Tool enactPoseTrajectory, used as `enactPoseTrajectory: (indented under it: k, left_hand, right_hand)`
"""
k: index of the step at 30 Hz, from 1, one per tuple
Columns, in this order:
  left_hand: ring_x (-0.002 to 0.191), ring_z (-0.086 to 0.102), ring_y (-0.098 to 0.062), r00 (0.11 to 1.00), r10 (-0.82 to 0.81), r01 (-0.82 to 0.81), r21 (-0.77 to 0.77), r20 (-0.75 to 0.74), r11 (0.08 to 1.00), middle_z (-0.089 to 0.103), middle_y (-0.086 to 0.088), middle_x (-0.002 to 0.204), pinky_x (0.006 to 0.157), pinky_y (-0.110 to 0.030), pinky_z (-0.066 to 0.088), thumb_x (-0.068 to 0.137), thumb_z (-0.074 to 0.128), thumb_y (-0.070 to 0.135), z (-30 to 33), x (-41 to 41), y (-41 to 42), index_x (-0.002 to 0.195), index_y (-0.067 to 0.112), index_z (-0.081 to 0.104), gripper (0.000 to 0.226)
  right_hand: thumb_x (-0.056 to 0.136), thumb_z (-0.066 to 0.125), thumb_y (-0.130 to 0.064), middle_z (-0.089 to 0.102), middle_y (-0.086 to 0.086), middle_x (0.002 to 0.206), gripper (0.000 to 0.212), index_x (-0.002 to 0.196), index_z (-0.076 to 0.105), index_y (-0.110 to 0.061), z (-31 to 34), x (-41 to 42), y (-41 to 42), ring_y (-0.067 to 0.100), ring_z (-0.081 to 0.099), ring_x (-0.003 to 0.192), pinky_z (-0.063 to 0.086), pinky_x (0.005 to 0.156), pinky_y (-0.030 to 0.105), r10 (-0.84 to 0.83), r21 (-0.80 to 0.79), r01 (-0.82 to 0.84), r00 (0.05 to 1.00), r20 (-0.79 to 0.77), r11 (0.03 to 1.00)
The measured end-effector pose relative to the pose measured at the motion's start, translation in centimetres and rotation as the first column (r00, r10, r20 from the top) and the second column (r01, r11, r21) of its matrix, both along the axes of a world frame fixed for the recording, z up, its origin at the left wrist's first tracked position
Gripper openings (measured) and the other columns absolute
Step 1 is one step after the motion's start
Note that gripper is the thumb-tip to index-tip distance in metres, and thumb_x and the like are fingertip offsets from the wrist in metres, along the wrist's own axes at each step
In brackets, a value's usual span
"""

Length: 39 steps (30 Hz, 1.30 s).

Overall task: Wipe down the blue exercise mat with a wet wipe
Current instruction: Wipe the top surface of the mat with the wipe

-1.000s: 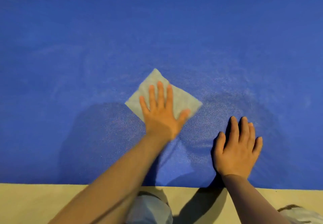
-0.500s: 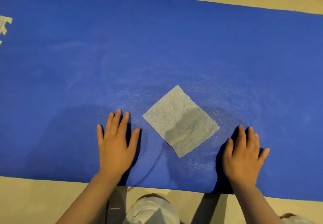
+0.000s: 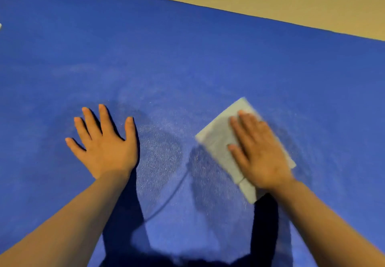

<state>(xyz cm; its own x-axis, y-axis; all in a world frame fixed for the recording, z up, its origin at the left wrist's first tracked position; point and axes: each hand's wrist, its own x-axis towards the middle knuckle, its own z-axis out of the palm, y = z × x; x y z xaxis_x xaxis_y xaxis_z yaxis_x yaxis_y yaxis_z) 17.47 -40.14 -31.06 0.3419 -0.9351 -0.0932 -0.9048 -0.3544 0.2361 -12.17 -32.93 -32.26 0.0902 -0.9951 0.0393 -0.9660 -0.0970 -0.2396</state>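
Observation:
The blue exercise mat (image 3: pixel 187 58) fills most of the head view and lies flat on the floor. A pale square wet wipe (image 3: pixel 218 139) lies spread on it at the right of centre. My right hand (image 3: pixel 258 154) presses flat on the wipe with straight fingers and covers its right half; the hand is blurred. My left hand (image 3: pixel 104 143) rests flat on the bare mat to the left, fingers spread, well apart from the wipe. A damp sheen shows on the mat between the two hands.
Beige floor (image 3: pixel 270 1) runs along the mat's far edge at the top right. A small white mark (image 3: pixel 0 25) shows at the mat's left border. My shadow darkens the mat near the bottom.
My left hand let go of the wipe and settled on the bare mat to the left. My right hand moved from the mat onto the wipe. The camera moved closer.

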Motion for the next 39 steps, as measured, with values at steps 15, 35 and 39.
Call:
enactPoseTrajectory:
  k: [15, 35, 39]
  left_hand:
    - [0.149, 0.017, -0.035, 0.995, 0.047, -0.036, -0.122, 0.088, 0.992, 0.025, -0.016, 0.161, 0.115, -0.063, 0.011, 0.093, 0.030, 0.055, -1.2, -0.4, -0.7, 0.151, 0.014, 0.036, 0.072]
    - [0.148, 0.020, -0.036, 0.995, 0.057, -0.047, -0.118, 0.082, 0.992, 0.026, -0.018, 0.160, 0.115, -0.062, 0.011, 0.091, 0.033, 0.049, -1.4, -0.8, -0.8, 0.150, 0.013, 0.038, 0.069]
    - [0.147, 0.021, -0.037, 0.993, 0.036, -0.022, -0.124, 0.109, 0.992, 0.027, -0.018, 0.159, 0.114, -0.062, 0.013, 0.091, 0.034, 0.049, -1.6, -0.3, -0.7, 0.150, 0.014, 0.038, 0.068]
  right_hand:
    - [0.096, 0.017, -0.058, 0.012, 0.021, 0.161, 0.081, 0.154, 0.017, -0.002, 0.5, 16.8, -14.4, 0.036, 0.007, 0.150, 0.003, 0.121, 0.050, -0.130, 0.093, 0.134, 0.990, -0.046, 0.987]
    - [0.098, 0.015, -0.055, 0.001, 0.018, 0.163, 0.074, 0.157, 0.009, -0.010, 0.6, 16.1, -23.1, 0.036, -0.001, 0.150, -0.006, 0.119, 0.053, -0.284, 0.109, 0.290, 0.956, -0.069, 0.951]
    - [0.096, 0.043, -0.053, 0.031, 0.012, 0.157, 0.067, 0.150, 0.038, -0.013, 0.1, 13.9, -24.5, 0.030, 0.027, 0.146, 0.014, 0.119, 0.049, 0.246, -0.005, -0.246, 0.966, 0.080, 0.969]
